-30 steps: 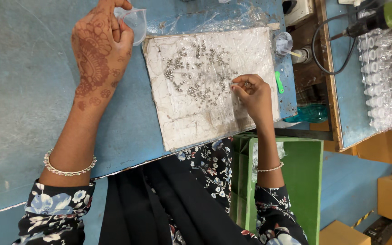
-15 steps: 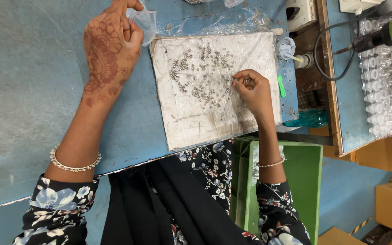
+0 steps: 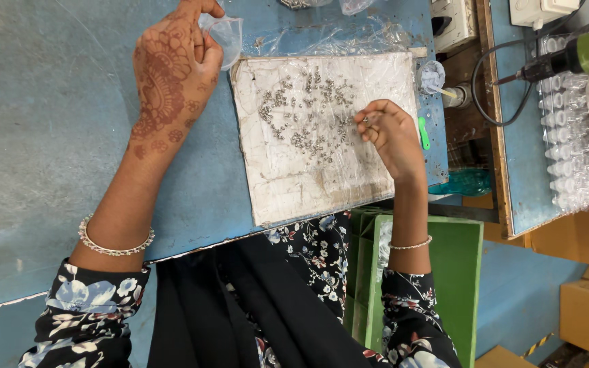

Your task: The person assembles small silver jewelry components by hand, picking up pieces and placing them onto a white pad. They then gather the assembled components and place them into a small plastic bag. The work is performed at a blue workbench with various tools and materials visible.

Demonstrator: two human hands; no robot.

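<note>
Picking small metal parts off a plastic-covered white board on a blue table.

Right hand over the scattered parts, fingertips pinched narrow, seemingly on one piece too small to make out. Left hand lifted beside the board's corner, fingers closed around a small clear plastic bag. Judged mid-collection, with most parts lying loose on the board; next move likely calls for a steady carry across to the bag's mouth. Bag opening hidden behind the fingers; green crate partly covered by the sleeve.
</note>
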